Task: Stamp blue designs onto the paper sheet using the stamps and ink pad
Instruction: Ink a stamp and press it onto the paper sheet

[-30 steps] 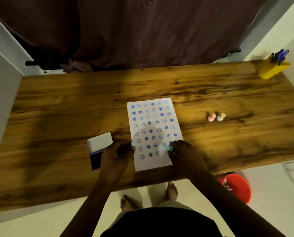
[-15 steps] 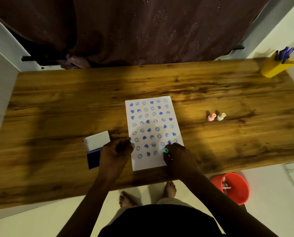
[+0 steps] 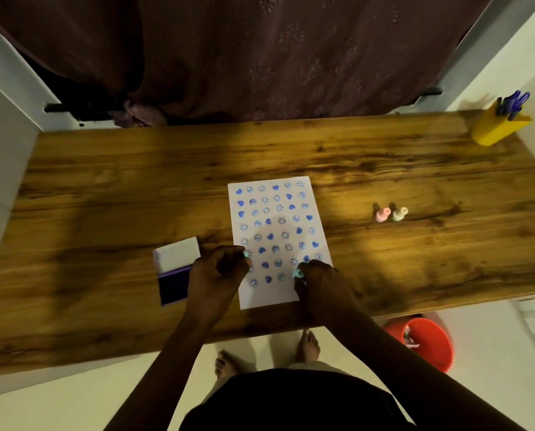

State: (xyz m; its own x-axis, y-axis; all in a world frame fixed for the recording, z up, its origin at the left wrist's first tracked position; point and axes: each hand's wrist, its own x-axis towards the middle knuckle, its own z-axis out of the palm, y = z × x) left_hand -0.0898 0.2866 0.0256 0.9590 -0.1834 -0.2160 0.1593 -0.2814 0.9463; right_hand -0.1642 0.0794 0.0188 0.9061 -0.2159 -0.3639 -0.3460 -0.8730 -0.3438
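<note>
A white paper sheet (image 3: 286, 293) lies on the wooden table (image 3: 104, 188), covered in rows of blue hearts and smiley faces. My right hand (image 3: 322, 287) holds a small teal stamp (image 3: 297, 273) upright over the sheet's lower right part. My left hand (image 3: 216, 275) holds another teal stamp (image 3: 246, 253) at the sheet's left edge. The ink pad (image 3: 174, 286) sits open just left of my left hand, its white lid (image 3: 177, 253) tipped back.
A pink stamp (image 3: 383, 214) and a cream stamp (image 3: 400, 213) stand right of the sheet. A yellow pen holder (image 3: 499, 127) is at the far right corner. A red bucket (image 3: 424, 340) is on the floor below the table's near edge.
My right hand has shifted left and slightly toward me along the bottom stamped row. My left hand has stayed by the sheet's left edge.
</note>
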